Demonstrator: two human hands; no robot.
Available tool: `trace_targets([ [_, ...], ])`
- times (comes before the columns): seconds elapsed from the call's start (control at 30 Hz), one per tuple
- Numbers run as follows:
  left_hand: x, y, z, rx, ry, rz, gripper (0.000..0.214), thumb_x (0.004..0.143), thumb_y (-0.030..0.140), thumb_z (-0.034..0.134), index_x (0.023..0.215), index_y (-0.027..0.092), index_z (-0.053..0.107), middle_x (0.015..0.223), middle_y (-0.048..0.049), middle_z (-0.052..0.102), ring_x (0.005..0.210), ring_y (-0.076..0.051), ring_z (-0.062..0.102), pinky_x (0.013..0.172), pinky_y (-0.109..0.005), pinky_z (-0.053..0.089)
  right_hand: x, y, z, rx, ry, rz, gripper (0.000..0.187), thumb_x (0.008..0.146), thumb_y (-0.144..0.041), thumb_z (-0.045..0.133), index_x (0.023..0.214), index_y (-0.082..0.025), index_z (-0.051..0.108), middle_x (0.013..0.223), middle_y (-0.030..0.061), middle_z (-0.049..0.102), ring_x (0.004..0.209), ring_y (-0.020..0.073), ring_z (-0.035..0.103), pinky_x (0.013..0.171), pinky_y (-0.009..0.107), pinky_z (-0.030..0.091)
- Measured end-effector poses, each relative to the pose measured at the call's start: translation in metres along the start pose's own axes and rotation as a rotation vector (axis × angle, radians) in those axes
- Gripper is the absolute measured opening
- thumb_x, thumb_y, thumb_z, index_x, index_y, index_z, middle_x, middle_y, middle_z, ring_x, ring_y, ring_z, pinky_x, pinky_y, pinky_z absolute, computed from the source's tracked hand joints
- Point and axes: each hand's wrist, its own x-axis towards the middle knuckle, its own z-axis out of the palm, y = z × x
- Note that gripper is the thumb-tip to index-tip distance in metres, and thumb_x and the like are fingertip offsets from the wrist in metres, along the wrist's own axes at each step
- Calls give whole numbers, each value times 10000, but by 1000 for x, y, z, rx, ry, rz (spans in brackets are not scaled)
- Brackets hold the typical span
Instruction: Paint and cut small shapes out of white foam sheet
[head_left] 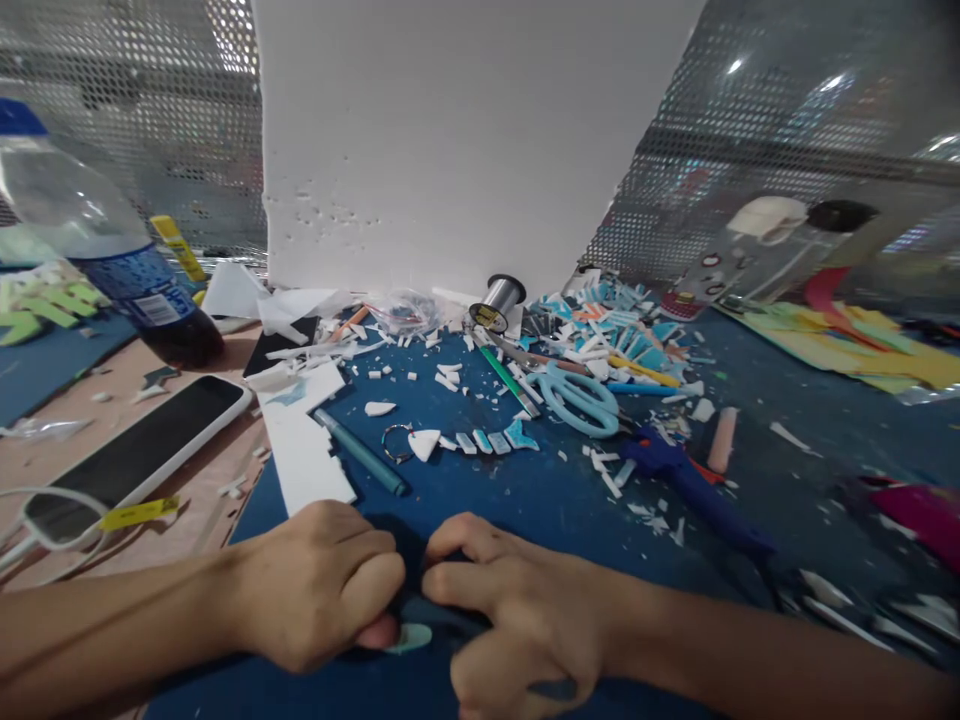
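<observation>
Both my hands are closed at the near edge of a blue cutting mat [540, 490]. My left hand [322, 585] is curled into a fist and pinches a small pale teal foam piece [411, 637] against the mat. My right hand [517, 610] is wrapped round a dark slim tool [442, 615] whose tip meets that piece; the tool's shape is mostly hidden by my fingers. Just beyond my hands lie a teal pen [360, 452], a key ring [395, 441] and a row of small white and blue foam shapes [480, 441].
A large white foam board [450, 140] stands upright at the back. Light blue scissors [581, 398], a wire spool [499, 300], a blue glue gun [690, 480] and many foam scraps litter the mat. A phone [139, 450] and a drink bottle [112, 250] sit left.
</observation>
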Motion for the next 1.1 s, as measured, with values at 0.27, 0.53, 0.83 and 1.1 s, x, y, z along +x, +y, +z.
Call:
trace_targets([
  [0.27, 2, 3, -1, -86, -66, -25, 393, 1102, 307, 83, 823, 242, 352, 587, 20, 543, 446, -150, 445, 451, -294, 344, 3, 3, 6, -120, 153, -132, 285, 938, -311, 565, 681, -223, 653, 842, 77, 549, 873, 239, 483, 772, 361, 455],
  [0.53, -12, -9, 7, -49, 227, -465, 288, 1013, 320, 510, 1255, 212, 395, 1108, -107, 584, 1034, -249, 607, 904, -414, 529, 9, 3, 4, -375, 214, -49, 249, 806, -345, 623, 608, -231, 524, 676, 4, 372, 628, 177, 350, 544, 316, 276],
  [0.83, -9, -33, 13, 1, 79, -682, 370, 1021, 442, 445, 1325, 249, 360, 1263, -121, 540, 1197, -298, 609, 969, -481, 557, 7, -2, 10, -434, 122, 138, 340, 884, -494, 464, 714, -212, 548, 687, 9, 380, 634, 183, 294, 566, 319, 248],
  [1.1, 21, -64, 11, -92, -72, -639, 424, 957, 449, 499, 1301, 227, 389, 1149, -95, 612, 1163, -304, 595, 1035, -509, 482, 12, -12, 10, -488, -42, 479, 249, 960, -307, 401, 905, -186, 611, 772, 67, 512, 719, 206, 396, 668, 335, 348],
])
